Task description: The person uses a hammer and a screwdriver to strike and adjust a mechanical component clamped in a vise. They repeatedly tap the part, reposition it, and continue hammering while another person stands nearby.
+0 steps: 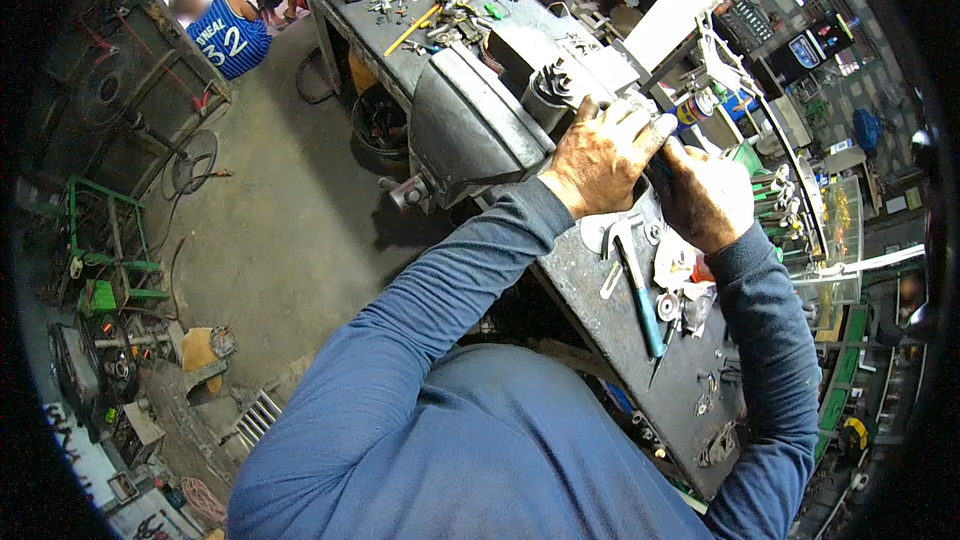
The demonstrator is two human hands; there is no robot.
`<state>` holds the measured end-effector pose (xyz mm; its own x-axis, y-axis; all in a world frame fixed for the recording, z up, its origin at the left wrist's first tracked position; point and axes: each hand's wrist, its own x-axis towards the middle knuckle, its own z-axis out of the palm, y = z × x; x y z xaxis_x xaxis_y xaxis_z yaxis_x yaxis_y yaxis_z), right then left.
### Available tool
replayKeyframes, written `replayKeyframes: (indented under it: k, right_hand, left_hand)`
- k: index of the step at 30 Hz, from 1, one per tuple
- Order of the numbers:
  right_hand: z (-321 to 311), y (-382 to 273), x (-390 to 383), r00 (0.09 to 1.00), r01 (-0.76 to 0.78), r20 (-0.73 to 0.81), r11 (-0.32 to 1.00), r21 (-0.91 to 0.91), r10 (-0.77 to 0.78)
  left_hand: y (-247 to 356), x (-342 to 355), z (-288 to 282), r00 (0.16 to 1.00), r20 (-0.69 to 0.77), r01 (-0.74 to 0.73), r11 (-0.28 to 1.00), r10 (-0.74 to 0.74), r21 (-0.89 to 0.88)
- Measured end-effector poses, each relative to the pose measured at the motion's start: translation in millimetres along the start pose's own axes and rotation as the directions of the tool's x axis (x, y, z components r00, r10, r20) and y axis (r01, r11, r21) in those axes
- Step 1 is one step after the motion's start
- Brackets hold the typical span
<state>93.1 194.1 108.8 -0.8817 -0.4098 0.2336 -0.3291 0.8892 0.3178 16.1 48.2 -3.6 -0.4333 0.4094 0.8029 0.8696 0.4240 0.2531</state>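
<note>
Side by side at the workbench, my two hands come together just right of a large grey bench vise (465, 120). My left hand (605, 155) is closed, its fingers bent and pressed over a part that they hide. Curled with its thumb toward the left hand's fingertips, my right hand (708, 195) grips something dark that I cannot make out. Below the hands lies a hammer (638, 290) with a blue-green handle, near small round metal parts (667, 307). A dark metal cup of tools (548, 90) stands left of the left hand.
The workbench (690, 430) runs diagonally, with loose tools and a yellow-handled tool (412, 28) at its far end. A spray can (697, 108) stands beyond my right hand. A person in a blue jersey (232, 38) sits at the far left. A black bucket (380, 125) is under the bench.
</note>
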Motion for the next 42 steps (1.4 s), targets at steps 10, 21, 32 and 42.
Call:
replayKeyframes:
  k: [10,21,32,42]
  right_hand:
    - [-10.0,-8.0,20.6,0.991,0.119,0.058,0.992,0.032,-0.121]
    - [0.4,38.1,49.3,0.931,0.362,0.006,0.929,0.07,-0.364]
    - [-7.0,51.9,56.1,0.89,0.451,0.036,0.888,0.09,-0.455]
    - [32.5,70.1,42.8,0.932,0.361,-0.08,0.927,0.104,-0.354]
  left_hand:
    - [-12.2,-1.6,5.8,0.95,-0.3,0.074,0.996,-0.085,-0.046]
    - [-9.4,6.7,2.4,0.952,-0.295,0.113,0.99,-0.084,0.083]
    - [-6.3,8.0,12.2,0.96,-0.257,0.134,0.989,-0.112,0.069]
    - [-7.9,6.8,21.6,0.984,-0.171,0.086,0.975,-0.052,0.203]
